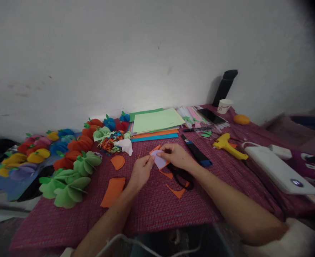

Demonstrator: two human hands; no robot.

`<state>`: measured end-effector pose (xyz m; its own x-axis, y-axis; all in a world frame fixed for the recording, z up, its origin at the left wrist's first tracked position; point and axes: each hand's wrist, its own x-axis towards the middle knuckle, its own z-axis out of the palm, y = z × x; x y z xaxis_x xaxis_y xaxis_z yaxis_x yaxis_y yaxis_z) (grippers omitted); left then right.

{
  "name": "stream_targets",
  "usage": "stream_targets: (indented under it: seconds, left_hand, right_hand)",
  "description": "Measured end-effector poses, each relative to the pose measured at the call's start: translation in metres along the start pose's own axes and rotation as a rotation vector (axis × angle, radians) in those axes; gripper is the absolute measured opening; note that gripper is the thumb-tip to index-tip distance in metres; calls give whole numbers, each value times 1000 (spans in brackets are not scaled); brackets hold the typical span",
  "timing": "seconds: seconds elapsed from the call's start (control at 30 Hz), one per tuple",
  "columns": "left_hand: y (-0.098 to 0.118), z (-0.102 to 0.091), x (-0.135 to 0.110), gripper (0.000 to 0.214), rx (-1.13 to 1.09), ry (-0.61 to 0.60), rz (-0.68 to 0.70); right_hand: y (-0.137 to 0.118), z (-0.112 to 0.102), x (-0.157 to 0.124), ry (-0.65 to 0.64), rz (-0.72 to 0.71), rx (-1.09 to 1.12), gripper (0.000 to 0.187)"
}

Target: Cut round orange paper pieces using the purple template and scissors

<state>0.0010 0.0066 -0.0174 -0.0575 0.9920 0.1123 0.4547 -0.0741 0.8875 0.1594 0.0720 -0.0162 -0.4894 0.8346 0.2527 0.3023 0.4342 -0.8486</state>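
Between my two hands is a piece of purple paper (160, 161) with orange paper showing along its edges. My left hand (143, 169) pinches its left edge, and my right hand (177, 156) grips its upper right side with thumb and fingers. Black-handled scissors (185, 175) lie just under my right hand, their blades hidden. Orange paper scraps (178, 192) are scattered beside the scissors. To the left of my left hand lie a rounded orange paper cutout (118, 162) and an orange paper rectangle (113, 192).
Several colourful paper pumpkins (71, 189) crowd the left side. Behind my hands are stacked paper sheets (157, 120) and a heap of scraps (111, 142). A utility knife (197, 151), yellow glue gun (230, 146), white power bank (280, 169), phone (211, 116) and paper cup (224, 106) lie rightward.
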Motion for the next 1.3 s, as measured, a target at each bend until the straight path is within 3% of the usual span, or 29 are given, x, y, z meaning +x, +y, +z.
stream_targets:
  seconds: [0.17, 0.27, 0.37, 0.6, 0.73, 1.0, 1.1, 1.3]
  left_hand:
    - [0, 1, 0, 39, -50, 9, -1]
    - [0, 1, -1, 38, -84, 18, -6]
    - [1, 1, -1, 36, -126, 16, -18]
    - [10, 1, -3, 29, -296, -41, -95]
    - [11, -2, -2, 25, -420, -128, -164]
    - [5, -5, 0, 33, -292, -76, -185]
    - [6, -6, 1, 33, -382, -82, -203]
    - [11, -5, 1, 29, -734, -35, -290]
  right_hand:
    - [1, 3, 1, 48, 25, 86, 12]
    - [-1, 5, 1, 98, 82, 235, 28]
    - [-7, 3, -1, 44, 174, 385, 46]
    - [-13, -2, -2, -47, 224, 572, 45]
    - [-11, 0, -2, -61, 165, 545, 43]
    - [-11, 2, -3, -39, 122, 482, 40]
    - [-14, -1, -1, 19, 101, 450, 34]
    - [-21, -6, -3, 183, -137, 128, 15]
